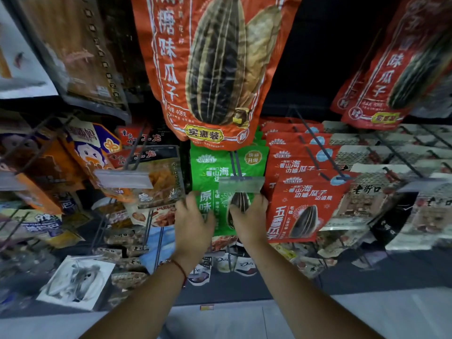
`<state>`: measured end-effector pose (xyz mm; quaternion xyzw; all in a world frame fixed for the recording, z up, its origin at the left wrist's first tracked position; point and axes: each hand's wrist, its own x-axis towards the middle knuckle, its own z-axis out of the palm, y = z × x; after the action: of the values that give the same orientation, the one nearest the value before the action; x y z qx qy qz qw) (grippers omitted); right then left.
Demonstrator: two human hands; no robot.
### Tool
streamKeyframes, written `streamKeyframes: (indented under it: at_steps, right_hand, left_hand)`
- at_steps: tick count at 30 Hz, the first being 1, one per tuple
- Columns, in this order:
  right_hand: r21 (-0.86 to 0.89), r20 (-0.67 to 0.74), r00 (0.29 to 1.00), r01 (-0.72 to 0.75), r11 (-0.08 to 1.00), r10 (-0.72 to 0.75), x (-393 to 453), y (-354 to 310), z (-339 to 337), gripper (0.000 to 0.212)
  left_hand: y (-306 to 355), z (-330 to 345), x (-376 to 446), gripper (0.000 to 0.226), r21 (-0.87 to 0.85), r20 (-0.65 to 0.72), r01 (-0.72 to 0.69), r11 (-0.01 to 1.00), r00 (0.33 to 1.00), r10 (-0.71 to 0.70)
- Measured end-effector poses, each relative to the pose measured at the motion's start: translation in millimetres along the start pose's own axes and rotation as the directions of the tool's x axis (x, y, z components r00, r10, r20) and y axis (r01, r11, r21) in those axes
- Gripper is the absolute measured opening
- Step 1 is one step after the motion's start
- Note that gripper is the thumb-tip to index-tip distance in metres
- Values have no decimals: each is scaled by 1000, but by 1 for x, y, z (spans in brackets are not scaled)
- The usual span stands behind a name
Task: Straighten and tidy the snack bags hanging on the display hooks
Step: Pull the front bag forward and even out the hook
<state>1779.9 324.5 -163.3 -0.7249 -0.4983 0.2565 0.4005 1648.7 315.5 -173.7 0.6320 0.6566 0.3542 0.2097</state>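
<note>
Gripping green bag (210, 167) sides w/ left hand (193, 225) + right hand (249, 222) | fingertips blurred | bag bottom hidden

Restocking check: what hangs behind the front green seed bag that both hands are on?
Behind the green bag, edges of more green bags show on the same hook. Their count and fronts are covered.
</note>
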Motion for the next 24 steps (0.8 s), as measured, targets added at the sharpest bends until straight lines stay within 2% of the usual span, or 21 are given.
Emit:
streamKeyframes:
  at_steps: [4,8,11,14,18,24]
  right_hand:
    - [45,-96,988,-120,992,124,7,-4,10,85]
    - [152,-65,966,-238,959,250,16,-9,10,100]
    - [280,33,922,-380,881,387,22,-11,10,106]
    - [230,74,859,-509,829,507,27,-9,6,98]
    - [262,84,856,-513,817,510,33,-9,9,102]
    - [292,75,883,-464,836,464,37,-11,23,94]
  left_hand:
    - [6,19,-1,68,-337,53,247,908,968,-244]
    - [6,35,7,98,-478,122,435,763,893,-432]
    - [7,38,13,84,-554,167,444,704,888,-428]
    - [6,35,21,70,-578,182,453,679,882,-434]
    - [-2,40,26,52,-566,150,425,707,896,-418]
    - [9,43,33,65,-512,145,479,713,866,-478]
